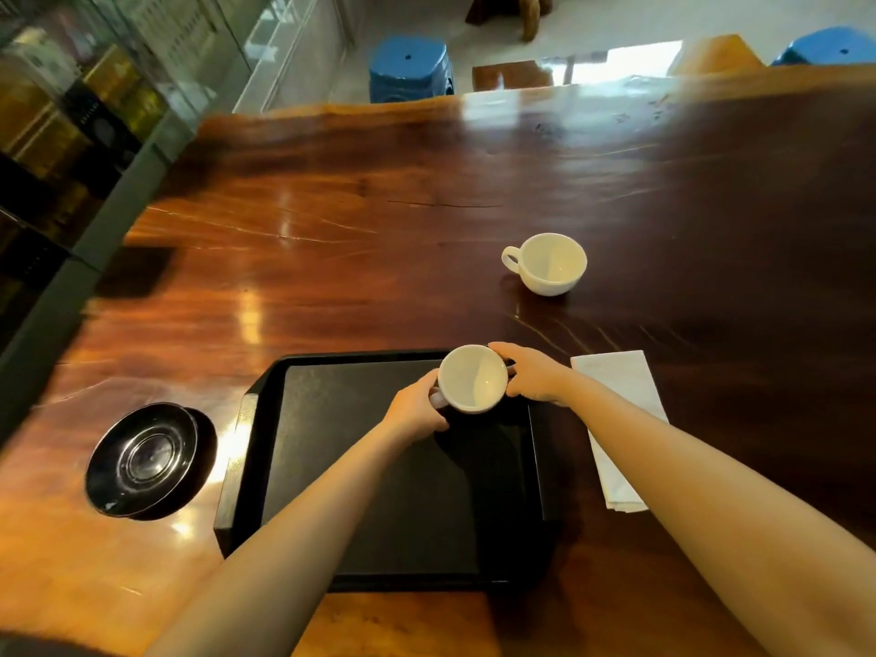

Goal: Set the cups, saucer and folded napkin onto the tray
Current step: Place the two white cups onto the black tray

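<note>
A white cup [472,377] is held just above the far right corner of the black tray [360,467]. My left hand [419,412] grips it at the handle on its left side, and my right hand [531,377] holds its right side. A second white cup [547,263] stands upright on the table beyond the tray, its handle pointing left. A black saucer [142,459] lies on the table left of the tray. The folded white napkin [618,419] lies right of the tray, partly hidden under my right forearm.
The wooden table [426,192] stretches far ahead and to the right. Two blue stools [411,68] stand past its far edge. A glass cabinet [71,97] runs along the left side.
</note>
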`<state>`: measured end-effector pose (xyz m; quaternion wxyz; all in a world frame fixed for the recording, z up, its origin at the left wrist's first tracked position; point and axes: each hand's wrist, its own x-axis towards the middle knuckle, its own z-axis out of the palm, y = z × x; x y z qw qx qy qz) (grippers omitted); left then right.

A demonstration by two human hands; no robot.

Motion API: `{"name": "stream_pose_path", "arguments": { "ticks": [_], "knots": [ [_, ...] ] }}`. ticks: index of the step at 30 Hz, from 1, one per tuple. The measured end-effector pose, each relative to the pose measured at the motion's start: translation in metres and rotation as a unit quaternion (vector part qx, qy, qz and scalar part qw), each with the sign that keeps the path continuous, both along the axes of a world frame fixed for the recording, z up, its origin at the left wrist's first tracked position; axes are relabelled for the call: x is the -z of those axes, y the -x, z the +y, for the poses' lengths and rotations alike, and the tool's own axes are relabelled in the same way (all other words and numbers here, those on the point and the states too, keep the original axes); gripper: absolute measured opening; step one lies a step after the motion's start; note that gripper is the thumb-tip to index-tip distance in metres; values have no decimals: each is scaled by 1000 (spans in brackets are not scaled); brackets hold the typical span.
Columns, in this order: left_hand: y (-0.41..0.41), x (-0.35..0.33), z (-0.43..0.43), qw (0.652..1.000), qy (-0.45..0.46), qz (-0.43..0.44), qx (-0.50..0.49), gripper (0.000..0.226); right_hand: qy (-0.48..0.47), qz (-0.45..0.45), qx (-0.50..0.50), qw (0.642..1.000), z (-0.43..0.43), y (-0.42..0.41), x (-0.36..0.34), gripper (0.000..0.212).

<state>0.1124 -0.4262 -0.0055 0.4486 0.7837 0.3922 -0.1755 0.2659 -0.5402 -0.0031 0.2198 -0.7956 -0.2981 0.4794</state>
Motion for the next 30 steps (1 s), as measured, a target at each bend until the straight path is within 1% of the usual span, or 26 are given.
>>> {"name": "stream_pose_path", "arguments": {
  "ticks": [3,6,10,13,19,22,26,30],
  "knots": [
    [3,-10,17,994,-18,68,86,76,33,-8,-11,999,4,-8,-10,71],
    [3,-28,35,988,-35,104,112,65,60,-9,-25,998,5,-19,-26,67],
    [-15,-59,57,986,-67,89,124,50,77,-23,-19,997,2,-41,-50,51],
    [-39,-79,64,984,-67,86,139,45,94,-44,-18,994,-2,-59,-69,47],
    [-94,-102,65,982,-29,86,166,44,147,-69,-25,986,-13,-96,-92,52],
    [-120,-106,66,981,-17,89,172,44,157,-80,-19,984,-16,-113,-96,51],
    [-150,-99,67,977,-16,107,186,44,169,-91,-7,981,-15,-135,-87,54],
    [-179,-80,72,971,-33,125,203,45,192,-80,-6,978,-10,-156,-68,57]
  ]
}}
